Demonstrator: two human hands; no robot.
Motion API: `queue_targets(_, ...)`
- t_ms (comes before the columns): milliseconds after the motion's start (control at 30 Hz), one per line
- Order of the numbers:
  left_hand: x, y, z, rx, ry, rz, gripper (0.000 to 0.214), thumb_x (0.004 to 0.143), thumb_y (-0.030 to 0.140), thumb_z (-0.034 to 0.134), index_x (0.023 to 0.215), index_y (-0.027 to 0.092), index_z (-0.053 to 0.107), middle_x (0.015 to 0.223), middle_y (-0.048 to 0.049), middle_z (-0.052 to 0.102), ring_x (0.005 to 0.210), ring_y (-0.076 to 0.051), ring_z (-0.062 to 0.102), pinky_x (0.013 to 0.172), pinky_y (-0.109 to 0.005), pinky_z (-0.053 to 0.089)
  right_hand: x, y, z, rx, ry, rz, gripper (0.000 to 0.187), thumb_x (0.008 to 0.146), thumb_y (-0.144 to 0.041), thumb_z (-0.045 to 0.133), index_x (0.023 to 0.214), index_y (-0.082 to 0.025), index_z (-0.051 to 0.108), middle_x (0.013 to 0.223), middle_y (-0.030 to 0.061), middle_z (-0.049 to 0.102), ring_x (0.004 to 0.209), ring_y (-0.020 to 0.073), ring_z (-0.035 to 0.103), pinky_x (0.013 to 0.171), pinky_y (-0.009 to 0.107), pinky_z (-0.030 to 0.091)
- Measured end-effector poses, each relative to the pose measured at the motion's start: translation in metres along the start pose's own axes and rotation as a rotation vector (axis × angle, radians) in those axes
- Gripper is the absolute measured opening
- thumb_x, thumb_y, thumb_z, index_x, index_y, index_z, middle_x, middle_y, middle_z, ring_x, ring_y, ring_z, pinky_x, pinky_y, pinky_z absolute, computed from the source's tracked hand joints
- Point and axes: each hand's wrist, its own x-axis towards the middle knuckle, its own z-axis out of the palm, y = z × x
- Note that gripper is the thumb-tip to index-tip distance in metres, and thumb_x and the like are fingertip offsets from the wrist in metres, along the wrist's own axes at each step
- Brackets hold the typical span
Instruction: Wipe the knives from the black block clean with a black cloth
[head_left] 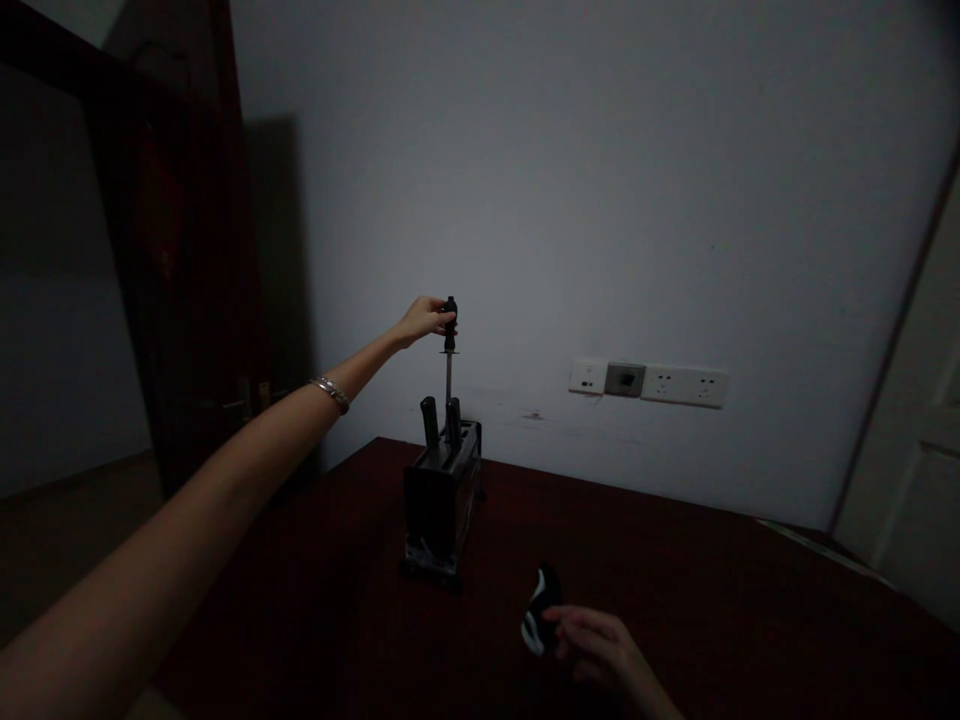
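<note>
My left hand (429, 318) is stretched out and closed round the black handle of a honing steel (448, 375). The steel is upright, its thin rod running down behind the knife handles at the knife block (431, 505); its lower end is hidden. Two black knife handles (430, 422) stick up from the dark block's top. Low at the right, my right hand (596, 640) pinches a small curved black-and-white object (538, 612) just over the table; its kind is hard to make out in the dim light.
The block stands on a dark red-brown table (637, 560) against a pale wall (600, 200). Sockets and switches (649, 382) are set in the wall above the table. A dark wooden door (172, 250) is at the left, a pale door (919, 430) at the right.
</note>
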Motion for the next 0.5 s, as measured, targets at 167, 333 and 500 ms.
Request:
queue_targets(167,-0.003,-0.004,0.003,0.004,-0.004,-0.012,0.009,0.072,0.014,0.06,0.076,0.006,0.056,0.07,-0.0081,0.061,0.061,-0.017,0.063,0.064,-0.036,0.053,0.001,0.002,-0.002,0.001,-0.012,-0.001,0.048,0.057,-0.053,0.069,0.087,-0.016,0.071,0.066,0.0058,0.063,0.062,0.0147,0.056,0.049,0.02,0.037)
queue_targets(333,-0.008,-0.008,0.005,0.002,-0.023,-0.033,0.006,0.073,0.011,0.056,0.077,0.006,0.055,0.071,-0.0081,0.061,0.062,-0.017,0.064,0.065,-0.036,0.053,0.001,0.005,-0.004,-0.015,-0.014,0.012,0.048,0.059,-0.053,0.067,0.09,-0.016,0.07,0.068,0.0059,0.064,0.063,0.0155,0.057,0.052,0.022,0.039)
queue_targets(500,-0.015,-0.012,0.005,-0.01,-0.053,-0.041,0.007,0.073,0.012,0.056,0.077,0.006,0.055,0.071,-0.008,0.062,0.063,-0.018,0.064,0.065,-0.036,0.053,0.004,0.009,-0.008,-0.02,-0.014,0.013,0.051,0.058,-0.055,0.068,0.09,-0.015,0.07,0.067,0.0057,0.063,0.063,0.0153,0.057,0.051,0.022,0.038)
